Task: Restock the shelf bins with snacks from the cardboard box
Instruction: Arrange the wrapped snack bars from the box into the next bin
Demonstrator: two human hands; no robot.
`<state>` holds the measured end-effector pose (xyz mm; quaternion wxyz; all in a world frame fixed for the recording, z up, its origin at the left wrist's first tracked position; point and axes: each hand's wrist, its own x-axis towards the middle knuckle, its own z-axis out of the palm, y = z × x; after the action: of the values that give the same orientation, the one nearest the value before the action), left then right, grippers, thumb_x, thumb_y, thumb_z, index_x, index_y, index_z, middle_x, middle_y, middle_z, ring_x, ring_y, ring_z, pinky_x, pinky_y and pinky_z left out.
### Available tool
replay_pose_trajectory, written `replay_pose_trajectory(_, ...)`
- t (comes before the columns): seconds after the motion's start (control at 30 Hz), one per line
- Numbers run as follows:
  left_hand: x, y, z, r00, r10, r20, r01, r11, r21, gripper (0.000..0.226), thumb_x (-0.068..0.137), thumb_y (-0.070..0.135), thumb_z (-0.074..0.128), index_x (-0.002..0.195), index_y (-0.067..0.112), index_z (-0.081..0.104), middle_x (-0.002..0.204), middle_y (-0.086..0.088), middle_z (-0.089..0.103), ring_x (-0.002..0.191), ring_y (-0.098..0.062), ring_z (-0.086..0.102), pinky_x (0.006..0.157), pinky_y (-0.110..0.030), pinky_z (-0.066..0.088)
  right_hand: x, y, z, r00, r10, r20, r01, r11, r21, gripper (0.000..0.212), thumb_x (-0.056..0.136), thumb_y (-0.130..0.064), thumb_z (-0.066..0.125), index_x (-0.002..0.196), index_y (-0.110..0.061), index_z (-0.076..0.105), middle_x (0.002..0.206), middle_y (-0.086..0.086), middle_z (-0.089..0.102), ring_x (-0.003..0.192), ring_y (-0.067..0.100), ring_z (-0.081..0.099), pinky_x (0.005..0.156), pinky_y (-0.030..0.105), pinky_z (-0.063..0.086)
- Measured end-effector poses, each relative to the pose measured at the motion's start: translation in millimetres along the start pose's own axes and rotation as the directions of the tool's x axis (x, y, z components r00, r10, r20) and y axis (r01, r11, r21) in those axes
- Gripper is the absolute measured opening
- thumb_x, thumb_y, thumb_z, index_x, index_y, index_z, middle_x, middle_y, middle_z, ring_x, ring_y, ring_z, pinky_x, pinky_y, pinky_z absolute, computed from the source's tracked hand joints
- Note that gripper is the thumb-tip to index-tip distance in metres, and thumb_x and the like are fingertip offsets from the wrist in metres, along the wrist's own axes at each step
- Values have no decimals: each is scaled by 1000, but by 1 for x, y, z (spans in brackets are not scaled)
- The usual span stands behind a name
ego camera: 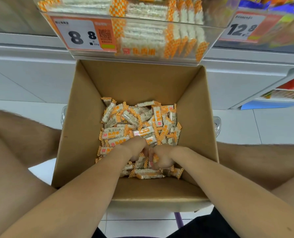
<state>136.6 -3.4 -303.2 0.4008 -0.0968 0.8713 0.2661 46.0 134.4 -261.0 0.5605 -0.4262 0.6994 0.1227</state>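
An open cardboard box stands on the floor between my knees. Its bottom is covered with several small orange-and-white wrapped snack bars. Both my hands are down inside the box at its near side. My left hand has its fingers curled into the pile and around some bars. My right hand is beside it, fingers curled on bars as well; the fingertips are partly buried. Above the box hangs a clear shelf bin filled with the same snack bars.
A price tag reading 8.8 is fixed on the bin's front. A second bin with a 12.8 tag sits to the right. White shelf bases flank the box, and a lower rack with packets is at the right.
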Motion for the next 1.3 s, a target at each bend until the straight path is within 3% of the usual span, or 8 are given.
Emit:
replay_pose_trajectory(0.23,-8,-6,-8,985,-56,-164,39,994,-106,20,98,4,62,85,16,71,90,0,68,97,-26,70,70,-24,49,-31,4,-21,992,61,-113,-50,994,99,17,109,-23,48,125,-22,51,94,-3,58,68,18,50,58,31,40)
replay_pose_trajectory(0.33,-25,0,-26,962,-54,-266,-1,979,-204,20,100,3,64,105,21,72,121,-7,66,108,-27,64,79,-33,49,-49,6,-32,966,119,-229,-75,978,196,47,102,-14,55,140,-29,32,104,9,61,71,25,57,61,36,47)
replay_pose_trajectory(0.43,-41,2,-44,930,-55,-364,-87,927,-364,36,104,6,60,128,32,67,115,-4,59,105,-28,62,80,-38,52,-69,4,-42,888,176,-424,-62,961,269,73,96,-16,63,154,-21,18,117,14,60,91,31,63,73,40,55)
replay_pose_trajectory(0.53,-60,9,-66,901,-96,-423,-119,883,-454,45,107,13,58,151,20,52,127,-5,59,98,-20,65,78,-30,54,-83,-1,-53,781,223,-584,-50,953,298,49,94,-26,66,132,-2,47,99,12,63,94,32,66,70,39,55)
replay_pose_trajectory(0.7,-110,29,-112,803,-33,-595,-303,837,-455,30,109,12,52,109,28,78,92,-2,65,62,-14,54,57,-23,46,-109,-13,-72,677,250,-692,225,826,518,31,99,-33,55,125,-19,60,87,0,72,80,20,69,71,34,56)
replay_pose_trajectory(0.87,-155,43,-149,782,-90,-617,-459,586,-668,37,108,1,41,99,4,77,110,-16,75,95,-29,77,90,-40,63,-130,-28,-82,625,262,-736,466,631,620,37,93,-34,62,130,-25,63,107,-5,72,96,14,68,85,36,55)
replay_pose_trajectory(1.0,-184,51,-167,709,-66,-702,-491,668,-559,27,105,12,53,96,11,78,102,-4,77,90,-24,77,89,-42,63,-147,-36,-86,584,240,-776,640,453,621,51,69,-45,68,119,-33,67,107,0,76,101,21,72,100,54,55)
replay_pose_trajectory(1.3,-228,51,-193,619,40,-784,-580,696,-423,47,102,-6,52,133,23,68,141,6,63,96,-22,78,90,-37,63,-175,-42,-93,185,262,-947,669,672,316,43,91,-35,75,131,-33,59,100,-9,65,89,7,64,79,29,56)
